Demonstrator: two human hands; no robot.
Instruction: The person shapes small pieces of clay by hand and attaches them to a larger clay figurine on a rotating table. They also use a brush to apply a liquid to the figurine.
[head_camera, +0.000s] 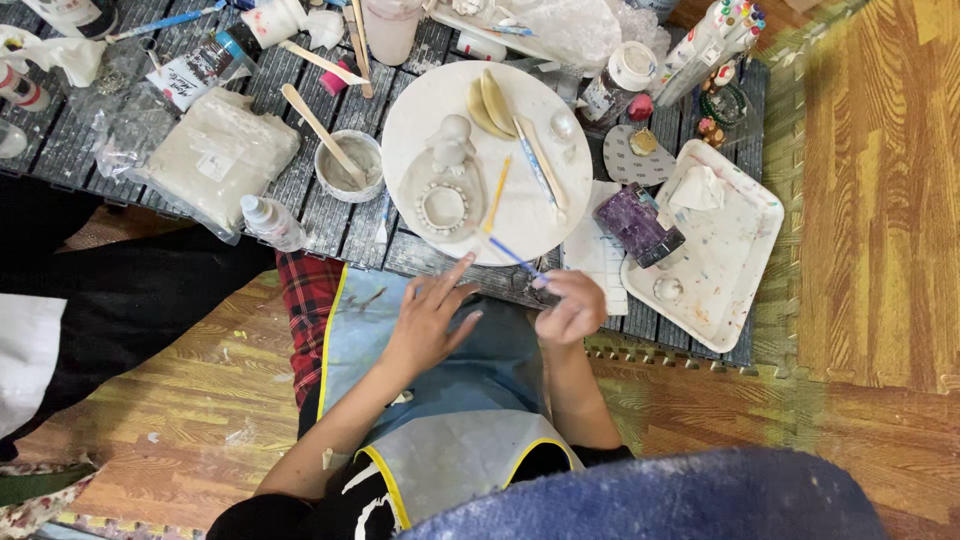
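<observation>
Blue-handled paintbrush (510, 256), thin one, is pinched in the right hand (572, 308), fingers curled tight around the near end so the tip angles up and away toward the round white board (440, 95). The left hand (432, 318) sits just beside it, open with fingers spread, not holding anything, hovering over the blue apron (480, 365) on the lap.

Just past both hands on that board is a pale clay piece (445, 185) with a little beaded ring, plus two curved yellowish slices (490, 103) further out. Looks like the detailing or painting stage to me, brush loaded up but not touching the clay yet. I'd guess the next bit needs a steady reach forward and the free hand bracing the board so it doesn't spin.

Out to the right of the right hand there's a purple glittery jar (637, 225) at the edge of a white paint-speckled tray (735, 250). Beyond the left hand, a small grey bowl (350, 165) with a wooden stick in it and a bagged block of white clay (215, 155), all on the dark slatted desk (330, 215).
</observation>
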